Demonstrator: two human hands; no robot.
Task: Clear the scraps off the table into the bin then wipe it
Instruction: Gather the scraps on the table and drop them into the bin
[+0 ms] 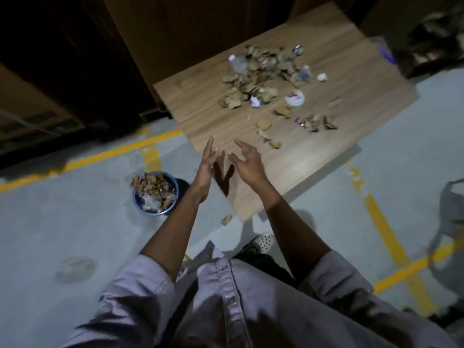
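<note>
- Head view: we hold our left hand (204,169) and right hand (247,163) empty, fingers spread, over the table (195,101).
- Scraps (261,76) lie on the table; the bin (155,192) stands beside it.

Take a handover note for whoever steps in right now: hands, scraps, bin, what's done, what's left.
Hands: left hand and right hand both open, holding nothing, above the near edge of the table.
Done: some scraps are in the bin, which stands on the floor left of the table.
The scrap pile lies on the table's far half, loose bits nearer; one floor scrap lies by the table's corner.
Left: bin the rest, then wipe. No cloth clearly visible.
</note>
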